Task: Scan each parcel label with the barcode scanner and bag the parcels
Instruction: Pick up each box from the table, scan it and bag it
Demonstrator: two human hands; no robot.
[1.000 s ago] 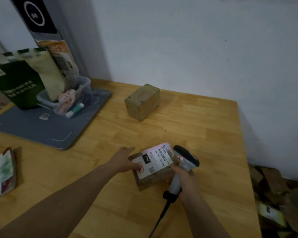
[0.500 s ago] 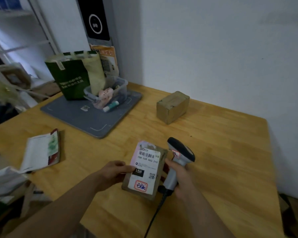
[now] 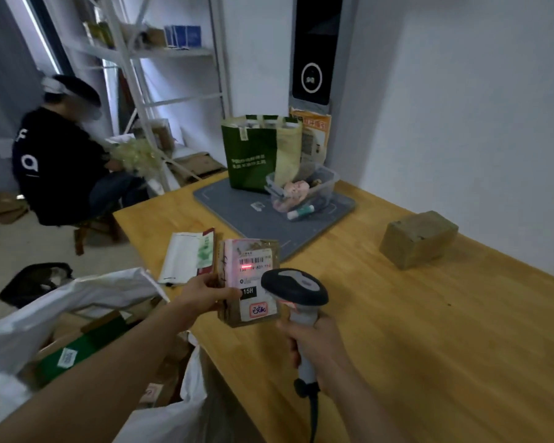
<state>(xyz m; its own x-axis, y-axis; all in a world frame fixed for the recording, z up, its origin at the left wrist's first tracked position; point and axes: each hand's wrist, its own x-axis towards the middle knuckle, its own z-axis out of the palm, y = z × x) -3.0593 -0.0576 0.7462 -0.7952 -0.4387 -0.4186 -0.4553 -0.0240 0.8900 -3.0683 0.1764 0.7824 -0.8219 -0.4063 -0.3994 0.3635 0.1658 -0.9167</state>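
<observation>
1. Your left hand (image 3: 205, 294) gripped the cardboard parcel (image 3: 251, 314) by its left edge, thumb on the front face. It held the parcel upright over the near-left part of the wooden table (image 3: 429, 330). I could not tell whether its bottom edge touched the wood.
2. Your right hand (image 3: 317, 350) was wrapped round the handle of the barcode scanner (image 3: 296, 287), whose head sat just in front of the shipping label (image 3: 253, 276).
3. The red scan line (image 3: 247, 267) fell just below the bars, across the printed number. Aimed that low, the read could have failed.
4. The scanner head also hid part of the label. Held that close, the beam might not have spanned the whole barcode.
5. With a grip on one edge only, the parcel could have twisted loose on its way to the white sack (image 3: 77, 302). The sack stood open at your left beside the table, and its slack mouth might have folded shut.
6. The scanner cable (image 3: 312, 410) hung towards the near edge, where a quick swing could have snagged it.
7. The second box (image 3: 418, 239) lay well apart by the wall with no label showing, so it would have needed turning.
</observation>
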